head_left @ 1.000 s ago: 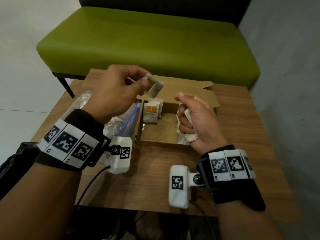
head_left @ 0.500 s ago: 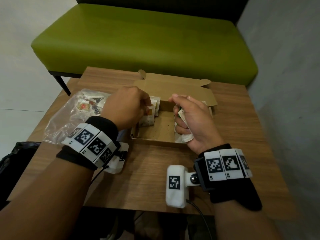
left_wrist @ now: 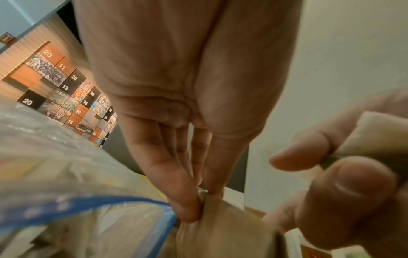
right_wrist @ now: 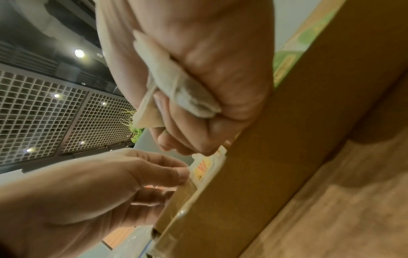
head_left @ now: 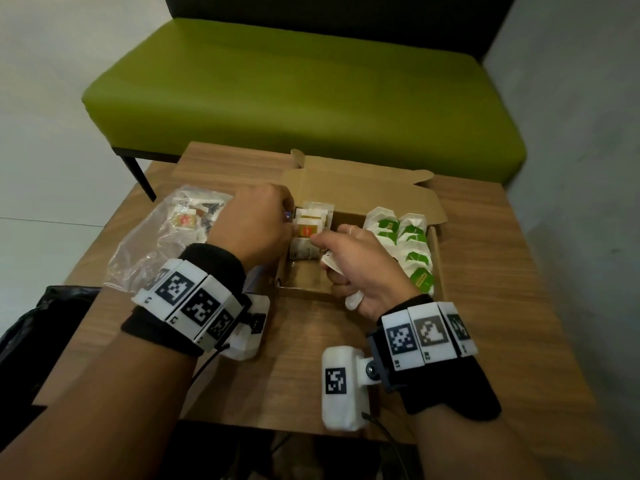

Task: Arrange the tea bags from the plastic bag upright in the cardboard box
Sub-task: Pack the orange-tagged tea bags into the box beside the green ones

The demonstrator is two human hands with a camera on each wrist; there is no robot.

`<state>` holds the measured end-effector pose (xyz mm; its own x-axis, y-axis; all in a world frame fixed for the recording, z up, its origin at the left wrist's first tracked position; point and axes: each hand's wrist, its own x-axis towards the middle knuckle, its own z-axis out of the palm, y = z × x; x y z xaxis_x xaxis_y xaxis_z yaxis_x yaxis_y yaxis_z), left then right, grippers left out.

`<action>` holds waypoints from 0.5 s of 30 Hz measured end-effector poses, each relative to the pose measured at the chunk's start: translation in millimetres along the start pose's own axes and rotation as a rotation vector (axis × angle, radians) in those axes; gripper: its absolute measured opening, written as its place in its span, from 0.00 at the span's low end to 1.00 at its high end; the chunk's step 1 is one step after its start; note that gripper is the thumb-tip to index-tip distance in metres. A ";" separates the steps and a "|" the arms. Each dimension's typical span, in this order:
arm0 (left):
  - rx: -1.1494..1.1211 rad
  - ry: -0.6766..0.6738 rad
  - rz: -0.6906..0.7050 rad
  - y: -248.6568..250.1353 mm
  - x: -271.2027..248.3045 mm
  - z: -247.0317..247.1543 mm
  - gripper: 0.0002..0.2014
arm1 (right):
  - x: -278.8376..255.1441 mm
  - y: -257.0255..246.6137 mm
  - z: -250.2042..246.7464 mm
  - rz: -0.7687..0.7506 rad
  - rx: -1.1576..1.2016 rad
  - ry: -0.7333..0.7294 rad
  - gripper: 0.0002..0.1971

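Left hand (head_left: 254, 225) fingertips hidden behind tea bags (head_left: 308, 230); plastic bag (left_wrist: 66, 174) blurred.

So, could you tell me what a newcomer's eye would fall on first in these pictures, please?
Probably the open cardboard box on the wooden table, with green-tagged tea bags standing upright along its right side. Next, both hands meet at the orange-tagged tea bags in its far-left corner, the right hand clutching more white tea bags. Behind it all sits a bright green bench.
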<state>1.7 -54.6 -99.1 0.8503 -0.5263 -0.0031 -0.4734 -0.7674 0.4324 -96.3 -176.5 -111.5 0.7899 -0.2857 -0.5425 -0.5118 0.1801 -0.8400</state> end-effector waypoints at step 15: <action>-0.175 -0.021 -0.066 -2.4 -4.7 -3.1 0.15 | 9.7 -16.4 15.9 0.127 -0.073 -0.048 0.05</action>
<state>-0.4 -49.1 -97.4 0.8725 -0.4855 -0.0544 -0.3679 -0.7262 0.5808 -74.9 -167.3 -103.0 0.7317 -0.2191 -0.6455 -0.6305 0.1423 -0.7630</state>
